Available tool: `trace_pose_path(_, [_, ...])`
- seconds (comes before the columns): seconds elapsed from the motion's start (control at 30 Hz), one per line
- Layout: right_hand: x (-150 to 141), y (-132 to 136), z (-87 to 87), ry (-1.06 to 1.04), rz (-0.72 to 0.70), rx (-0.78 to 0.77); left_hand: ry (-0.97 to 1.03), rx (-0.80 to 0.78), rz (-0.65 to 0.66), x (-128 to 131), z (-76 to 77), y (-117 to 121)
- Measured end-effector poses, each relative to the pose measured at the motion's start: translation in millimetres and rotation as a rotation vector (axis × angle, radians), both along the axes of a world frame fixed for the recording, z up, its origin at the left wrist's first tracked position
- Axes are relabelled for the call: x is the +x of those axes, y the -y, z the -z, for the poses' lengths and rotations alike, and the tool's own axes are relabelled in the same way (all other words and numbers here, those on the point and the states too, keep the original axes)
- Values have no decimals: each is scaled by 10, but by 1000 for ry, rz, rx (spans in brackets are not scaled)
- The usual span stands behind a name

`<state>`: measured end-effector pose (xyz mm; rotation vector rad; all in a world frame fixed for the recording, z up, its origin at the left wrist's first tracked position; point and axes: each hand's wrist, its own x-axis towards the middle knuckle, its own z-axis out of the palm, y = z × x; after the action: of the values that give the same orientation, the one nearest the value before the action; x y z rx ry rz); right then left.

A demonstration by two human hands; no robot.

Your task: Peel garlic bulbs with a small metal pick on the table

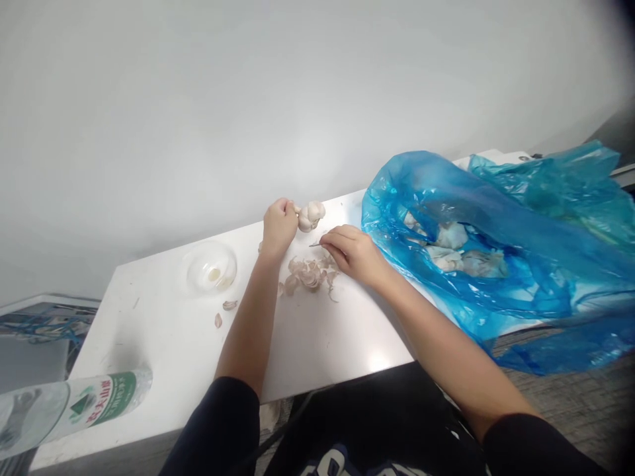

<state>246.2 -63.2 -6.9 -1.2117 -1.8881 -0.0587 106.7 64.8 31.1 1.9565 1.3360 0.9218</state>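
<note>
My left hand point(278, 225) is closed around the stem end of a garlic bulb point(311, 215), holding it just above the white table point(163, 344). My right hand point(350, 252) is pinched on a thin metal tool point(316, 245) whose tip points toward the bulb. A pile of papery garlic skins point(310, 274) lies on the table under and between both hands.
A clear bowl point(209, 268) with peeled cloves stands left of my hands, with two loose skin pieces point(229, 305) near it. A large blue plastic bag point(496, 251) holding garlic fills the table's right side. A plastic water bottle point(64, 413) lies at the near left edge.
</note>
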Motion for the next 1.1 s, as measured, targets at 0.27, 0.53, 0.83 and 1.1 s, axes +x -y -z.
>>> trace_pose_path(0.27, [176,-10,-55,-151,135,0,83,-80,38,-91,-54,-31])
trace_pose_path(0.53, [92,-6,-69,-290,207,118,311,-475,187,-1,-89,108])
trace_pose_path(0.83, [76,-6,-88,-298,125,193,304,-550,196,28,-196,230])
trace_pose_path(1.1, [104,-1,-94,-279,121,202,324,-585,209,28,-202,241])
